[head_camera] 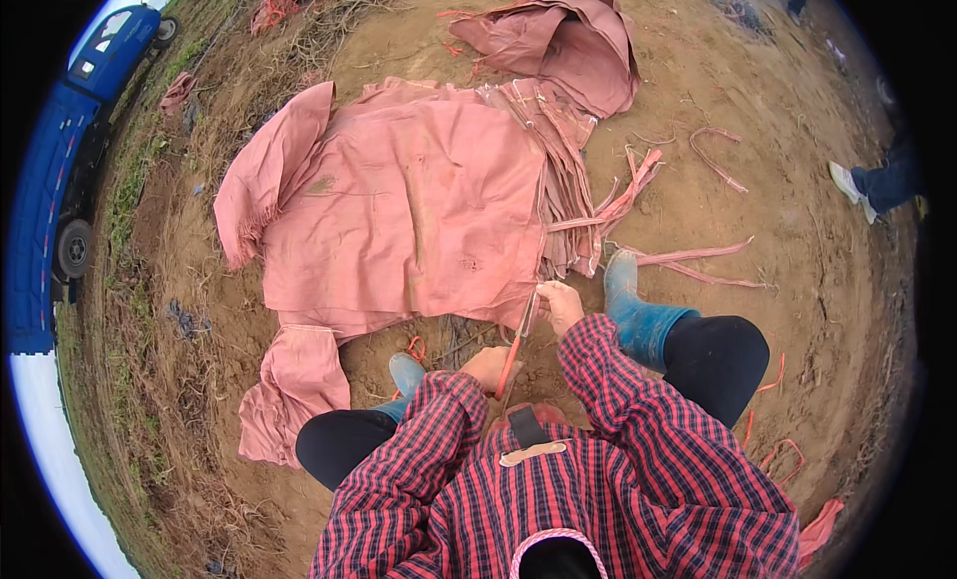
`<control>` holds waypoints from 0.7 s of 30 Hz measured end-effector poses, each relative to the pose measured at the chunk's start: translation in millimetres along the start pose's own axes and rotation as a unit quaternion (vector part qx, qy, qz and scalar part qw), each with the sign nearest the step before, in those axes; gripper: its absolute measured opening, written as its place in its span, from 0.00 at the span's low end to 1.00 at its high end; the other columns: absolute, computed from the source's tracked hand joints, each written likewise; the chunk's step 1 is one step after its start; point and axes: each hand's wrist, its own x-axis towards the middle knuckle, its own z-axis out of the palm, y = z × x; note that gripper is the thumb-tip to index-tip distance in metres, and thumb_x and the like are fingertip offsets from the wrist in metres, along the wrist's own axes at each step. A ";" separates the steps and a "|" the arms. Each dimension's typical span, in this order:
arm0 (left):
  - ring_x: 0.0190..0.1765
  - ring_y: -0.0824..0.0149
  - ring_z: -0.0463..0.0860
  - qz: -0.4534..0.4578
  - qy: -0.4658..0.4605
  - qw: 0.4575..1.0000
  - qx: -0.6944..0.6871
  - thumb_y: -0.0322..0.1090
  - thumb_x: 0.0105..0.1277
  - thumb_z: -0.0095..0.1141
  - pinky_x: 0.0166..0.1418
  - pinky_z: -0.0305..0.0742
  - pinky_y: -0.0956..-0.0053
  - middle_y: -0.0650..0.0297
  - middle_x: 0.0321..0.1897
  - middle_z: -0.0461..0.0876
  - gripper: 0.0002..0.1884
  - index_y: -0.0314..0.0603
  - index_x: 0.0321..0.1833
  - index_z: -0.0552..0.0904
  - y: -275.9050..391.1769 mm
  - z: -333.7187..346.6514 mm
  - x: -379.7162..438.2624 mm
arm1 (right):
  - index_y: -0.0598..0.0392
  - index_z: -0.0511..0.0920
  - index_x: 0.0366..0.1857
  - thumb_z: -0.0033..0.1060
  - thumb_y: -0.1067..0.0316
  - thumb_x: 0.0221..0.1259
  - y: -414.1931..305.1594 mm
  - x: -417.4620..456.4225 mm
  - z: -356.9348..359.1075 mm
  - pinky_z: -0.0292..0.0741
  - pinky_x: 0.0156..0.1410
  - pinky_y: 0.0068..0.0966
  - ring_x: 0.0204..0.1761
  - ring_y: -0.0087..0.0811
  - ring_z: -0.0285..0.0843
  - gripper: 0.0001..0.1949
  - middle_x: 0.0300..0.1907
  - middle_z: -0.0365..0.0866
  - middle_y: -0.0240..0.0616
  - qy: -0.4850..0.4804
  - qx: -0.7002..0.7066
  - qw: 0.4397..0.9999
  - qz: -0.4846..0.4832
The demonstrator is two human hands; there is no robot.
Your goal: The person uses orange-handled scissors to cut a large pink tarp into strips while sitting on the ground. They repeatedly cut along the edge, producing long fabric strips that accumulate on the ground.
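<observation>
A pile of pink woven sacks (404, 205) lies flat on the soil before me, with creases, stains and a small worn patch on the top one. My right hand (562, 307) pinches the near right corner of that top sack, where a narrow orange-red strip (511, 358) with pale threads meets it. Lower down, my left hand (490, 366) is closed around the same strip, which slants between both hands. Whether the strip is still joined to the sack cannot be made out. Layered sack edges (568, 175) fan out along the pile's right side.
My blue rubber boots (635, 302) flank the pile's near edge. Loose pink strips (695, 259) lie to the right. Crumpled sacks lie at the far side (561, 44) and near left (299, 392). A blue truck (56, 183) stands at left; another person's leg (886, 179) shows at right.
</observation>
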 end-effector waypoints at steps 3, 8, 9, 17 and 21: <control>0.38 0.48 0.84 -0.072 -0.053 0.994 -0.062 0.44 0.62 0.51 0.43 0.77 0.58 0.47 0.34 0.84 0.17 0.33 0.37 0.81 10.2 -7.6 -3.6 | 0.48 0.76 0.34 0.55 0.65 0.62 1.6 -3.4 2.4 0.75 0.45 0.27 0.36 0.26 0.77 0.02 0.33 0.80 0.27 0.006 0.047 0.999 -0.020; 0.38 0.49 0.85 -0.051 -0.104 0.993 -0.037 0.45 0.61 0.51 0.43 0.77 0.60 0.46 0.32 0.83 0.19 0.32 0.37 0.82 15.6 -14.8 -9.9 | 0.49 0.77 0.35 0.55 0.67 0.61 -2.2 -14.3 5.2 0.75 0.45 0.28 0.36 0.26 0.77 0.02 0.32 0.79 0.28 -0.028 0.074 0.997 -0.014; 0.37 0.49 0.84 -0.048 -0.087 0.993 -0.057 0.46 0.62 0.50 0.42 0.77 0.60 0.47 0.31 0.83 0.19 0.32 0.36 0.81 14.8 -14.9 -9.7 | 0.49 0.77 0.35 0.55 0.67 0.62 -2.4 -15.7 5.5 0.75 0.46 0.29 0.36 0.26 0.77 0.02 0.32 0.79 0.28 -0.028 0.068 0.997 -0.008; 0.38 0.48 0.84 -0.032 -0.022 0.996 -0.074 0.46 0.63 0.49 0.43 0.77 0.60 0.47 0.33 0.82 0.18 0.33 0.39 0.77 1.7 -11.2 2.8 | 0.53 0.77 0.36 0.56 0.68 0.64 5.5 -24.4 8.5 0.79 0.44 0.31 0.34 0.28 0.80 0.03 0.32 0.81 0.31 -0.069 0.064 0.996 0.003; 0.39 0.43 0.82 0.057 0.065 0.996 -0.001 0.43 0.62 0.48 0.44 0.76 0.55 0.44 0.33 0.81 0.17 0.32 0.40 0.76 0.1 -3.4 0.6 | 0.53 0.77 0.36 0.56 0.68 0.64 2.4 -26.2 7.3 0.79 0.43 0.31 0.34 0.28 0.80 0.03 0.32 0.81 0.32 -0.071 0.070 0.995 -0.005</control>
